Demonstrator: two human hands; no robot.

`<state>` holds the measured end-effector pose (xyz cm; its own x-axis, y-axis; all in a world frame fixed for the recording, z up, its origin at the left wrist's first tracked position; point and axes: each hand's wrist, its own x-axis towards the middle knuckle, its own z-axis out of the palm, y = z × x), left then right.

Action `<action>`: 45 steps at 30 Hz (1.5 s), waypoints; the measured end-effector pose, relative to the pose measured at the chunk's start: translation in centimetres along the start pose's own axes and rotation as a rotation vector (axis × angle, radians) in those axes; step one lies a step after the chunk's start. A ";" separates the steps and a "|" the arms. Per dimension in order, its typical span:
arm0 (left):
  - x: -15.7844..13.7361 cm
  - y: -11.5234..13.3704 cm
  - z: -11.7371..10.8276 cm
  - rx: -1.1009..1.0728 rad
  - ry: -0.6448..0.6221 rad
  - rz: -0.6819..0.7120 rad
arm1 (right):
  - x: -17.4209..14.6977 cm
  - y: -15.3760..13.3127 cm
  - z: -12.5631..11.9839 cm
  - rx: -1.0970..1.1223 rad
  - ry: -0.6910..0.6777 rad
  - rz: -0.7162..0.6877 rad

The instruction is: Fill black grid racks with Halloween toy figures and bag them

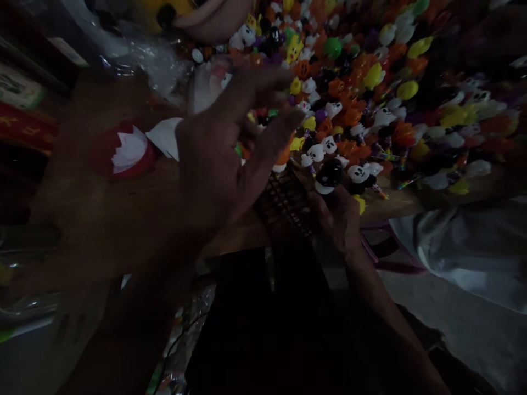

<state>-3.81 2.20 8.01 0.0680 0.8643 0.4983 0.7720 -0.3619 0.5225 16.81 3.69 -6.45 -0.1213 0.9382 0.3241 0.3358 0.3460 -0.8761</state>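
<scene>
In this dim head view, my left hand (214, 159) is raised over the table, its thumb and forefinger apart with nothing visible between their tips. Partly behind its thumb, an orange and white figure (283, 158) stands at a dark slotted rack (288, 200). My right hand (340, 219), at the table's front edge, grips a small black and white figure topper (329, 174) from below. Just beyond it lie white skull-faced toppers (359, 174), some with striped multicoloured sticks. A yellow piece (359, 204) shows beside the right hand.
A large pile of small orange, yellow, white and green figures (354, 109) covers the table's right side. A red round dish with white paper (129, 151) and clear plastic bags (152, 60) are at left. A person's grey-clad leg (477, 247) is at right, near a pink stool (397, 263).
</scene>
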 end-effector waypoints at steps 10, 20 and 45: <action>3.3 -5.1 4.5 0.215 -0.378 0.057 | 5.3 0.7 3.6 0.043 0.114 0.119; 3.3 -5.4 4.0 0.046 -0.372 -0.033 | 6.9 0.4 3.5 0.020 0.042 0.193; 2.2 -6.4 4.8 -0.038 -0.258 0.036 | 5.7 1.9 3.5 -0.190 -0.022 -0.040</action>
<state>-5.58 8.07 2.40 0.2576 0.9095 0.3263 0.7420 -0.4025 0.5362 13.48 9.74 -7.47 -0.1578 0.9244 0.3473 0.5003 0.3781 -0.7789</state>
